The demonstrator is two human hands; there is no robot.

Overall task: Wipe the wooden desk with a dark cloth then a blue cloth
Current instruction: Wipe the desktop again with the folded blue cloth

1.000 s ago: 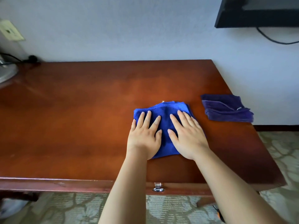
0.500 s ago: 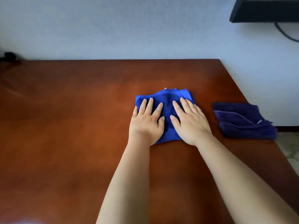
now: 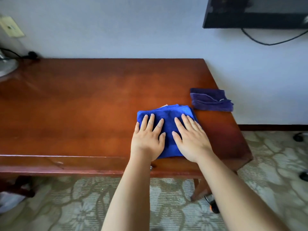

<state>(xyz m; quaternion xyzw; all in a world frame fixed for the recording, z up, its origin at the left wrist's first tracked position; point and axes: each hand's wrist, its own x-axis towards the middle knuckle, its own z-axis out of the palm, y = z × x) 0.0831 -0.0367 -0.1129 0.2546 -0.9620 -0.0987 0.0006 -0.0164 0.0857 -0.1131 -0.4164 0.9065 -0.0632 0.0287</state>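
Note:
A folded bright blue cloth point(image 3: 168, 117) lies on the wooden desk point(image 3: 83, 105), near its front edge and toward the right end. My left hand point(image 3: 147, 139) presses flat on the cloth's left part, fingers straight and spread. Beside it my right hand point(image 3: 191, 139) presses flat on the right part, covering the near right corner. A folded dark purple cloth point(image 3: 210, 100) lies apart at the desk's right edge, just behind and right of the blue one; neither hand touches it.
A round grey base point(image 3: 6, 67) with a black cable stands at the desk's far left. A dark screen point(image 3: 255, 12) with a hanging cable is mounted on the wall at top right. A metal drawer pull point(image 3: 151, 167) shows under the front edge. Patterned carpet lies below.
Both hands have slid the blue cloth back from the desk's middle toward its front edge. The dark cloth has stayed in place.

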